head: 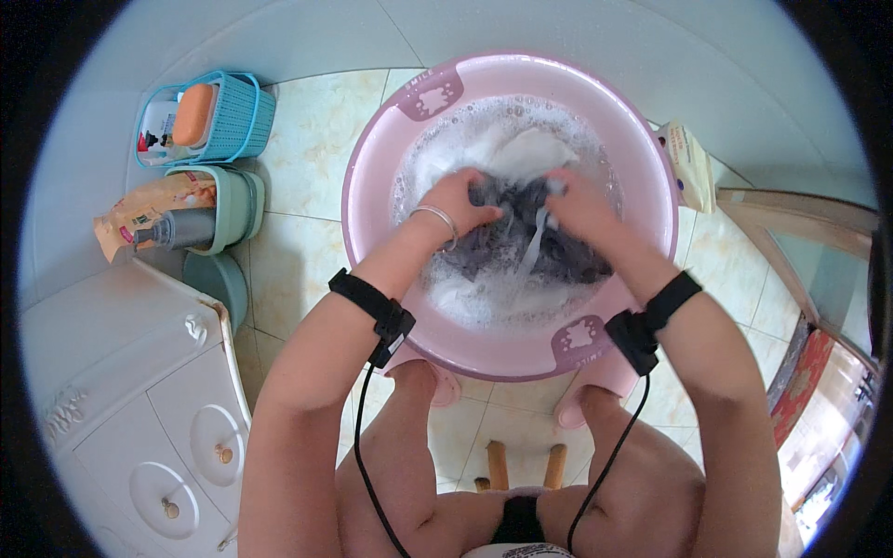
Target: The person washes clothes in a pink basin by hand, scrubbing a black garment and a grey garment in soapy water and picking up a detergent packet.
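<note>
A round pink plastic basin [373, 167] stands in front of me, holding sudsy water. In it a wet dark grey garment [565, 244] lies in the middle, with a pale strap or cord [534, 244] across it. White cloth [534, 150] bulges from the foam behind the garment. My left hand [457, 202], with a bangle at the wrist, has dark fabric between thumb and fingers. On the other side my right hand [579, 206] grips the same garment; its fingers are blurred and partly hidden. Both hands are at the water's surface.
At the left stand a blue basket [244, 115] with an orange soap box [193, 115], a green bucket [241, 209] holding a pump bottle [188, 229], and a white cabinet [125, 418]. A packet [687, 167] and wooden-framed door [781, 237] are at right. Black cables hang from my wrist straps.
</note>
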{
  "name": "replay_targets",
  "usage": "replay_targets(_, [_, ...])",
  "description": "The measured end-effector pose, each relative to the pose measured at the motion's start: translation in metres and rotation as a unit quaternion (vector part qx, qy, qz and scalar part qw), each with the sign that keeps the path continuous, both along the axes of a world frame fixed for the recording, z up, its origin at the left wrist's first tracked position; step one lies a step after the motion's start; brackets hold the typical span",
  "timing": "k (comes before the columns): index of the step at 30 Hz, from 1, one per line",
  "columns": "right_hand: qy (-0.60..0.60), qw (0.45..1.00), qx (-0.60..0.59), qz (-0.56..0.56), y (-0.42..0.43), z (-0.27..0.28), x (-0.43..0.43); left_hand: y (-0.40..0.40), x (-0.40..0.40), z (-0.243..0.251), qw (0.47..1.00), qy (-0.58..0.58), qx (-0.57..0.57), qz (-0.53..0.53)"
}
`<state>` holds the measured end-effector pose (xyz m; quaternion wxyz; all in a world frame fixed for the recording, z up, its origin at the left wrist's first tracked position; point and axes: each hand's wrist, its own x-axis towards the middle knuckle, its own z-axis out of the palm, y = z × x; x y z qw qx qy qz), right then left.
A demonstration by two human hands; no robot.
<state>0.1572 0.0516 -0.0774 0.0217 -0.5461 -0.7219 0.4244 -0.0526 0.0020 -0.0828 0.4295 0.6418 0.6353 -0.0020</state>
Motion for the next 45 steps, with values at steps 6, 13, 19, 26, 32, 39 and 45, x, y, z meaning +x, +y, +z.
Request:
replay_targets(6, [0.363, 0.689, -0.451, -0.436, 0.036, 0.044, 0.023, 0.009, 0.025, 0.043, 0.977, 0.121, -0.168, 0.058])
replay_targets(13, [0.474, 0.612, -0.482, -0.411, 0.018, 0.059, 0.011, -0.008, 0.071, 0.076, 0.926, -0.188, 0.310, 0.101])
replay_targets(19, [0.444, 0.690, -0.397, -0.412, -0.001, 0.066, -0.026, 0.002, 0.088, 0.067, 0.903, -0.187, 0.369, 0.117])
replay_targets(26, [0.336, 0.729, -0.494, -0.334, -0.012, 0.050, -0.026, 0.024, 0.052, 0.062, 0.928, -0.091, 0.070, 0.354])
replay_targets(32, [0.404, 0.656, -0.498, -0.398, 0.008, 0.075, -0.013, -0.016, 0.071, 0.069, 0.925, -0.190, 0.277, 0.177])
replay_targets(39, [0.361, 0.684, -0.493, -0.400, -0.011, 0.079, -0.026, 0.011, 0.097, 0.091, 0.968, -0.024, 0.221, 0.115])
replay_targets(45, [0.339, 0.741, -0.470, -0.339, -0.013, 0.060, -0.024, 0.042, 0.046, 0.054, 0.955, -0.086, 0.062, 0.279])
